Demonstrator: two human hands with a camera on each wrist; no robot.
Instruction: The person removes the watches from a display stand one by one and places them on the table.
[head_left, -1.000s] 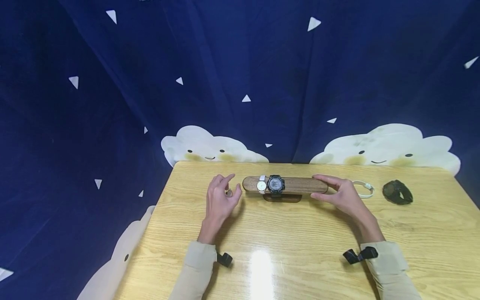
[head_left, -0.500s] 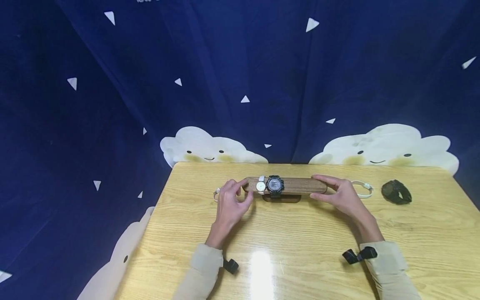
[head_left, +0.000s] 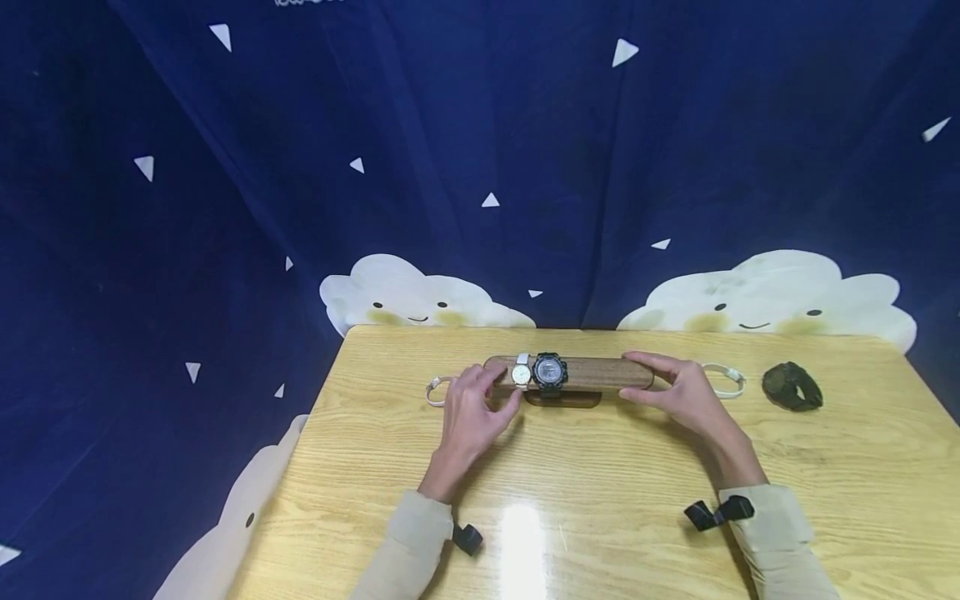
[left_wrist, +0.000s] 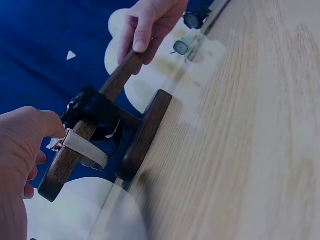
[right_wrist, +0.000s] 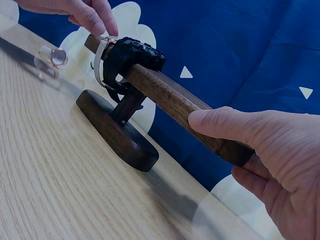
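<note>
Left hand [head_left: 468, 413] reaches stitched-strap white watch [head_left: 521, 374]

Round-ended wooden bar [head_left: 596, 372]: left end, watch and hand — off the bar a second ago, can't tell whether pinching — then chunky black watch [head_left: 551, 372]; right end, right hand [head_left: 687, 393] clamped on

On the wood-grained table [head_left: 600, 467] stand a wooden watch holder [head_left: 603, 373], a slim wristwatch [head_left: 435, 382] left of it, and a white-strapped wristwatch [head_left: 735, 377] and black wristwatch [head_left: 782, 385] right.
</note>
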